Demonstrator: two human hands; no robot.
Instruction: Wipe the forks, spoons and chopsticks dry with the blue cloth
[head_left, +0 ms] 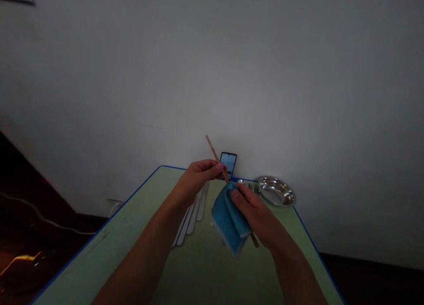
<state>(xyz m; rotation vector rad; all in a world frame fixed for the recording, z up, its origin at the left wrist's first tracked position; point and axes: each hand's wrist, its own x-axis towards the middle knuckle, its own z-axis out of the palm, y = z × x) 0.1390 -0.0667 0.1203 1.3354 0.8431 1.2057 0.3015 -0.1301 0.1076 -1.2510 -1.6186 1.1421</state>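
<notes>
My left hand (205, 172) pinches a slim brown wooden chopstick (212, 149) along its upper half. The stick is held at a slant above the table, its top pointing up and to the left. A blue cloth (228, 219) with a pale edge is folded around the middle of the stick, and my right hand (250, 203) grips both through the cloth. The stick's lower end pokes out below my right hand. Under my left wrist, several flat metal utensils (192, 219) lie fanned out, partly covered.
A phone (231, 159) with a lit screen leans against the wall (212, 75) at the back. To its right are metal forks (253, 188), partly hidden, and a shiny metal bowl (278, 192). The pale green table (205, 269) has a blue edge.
</notes>
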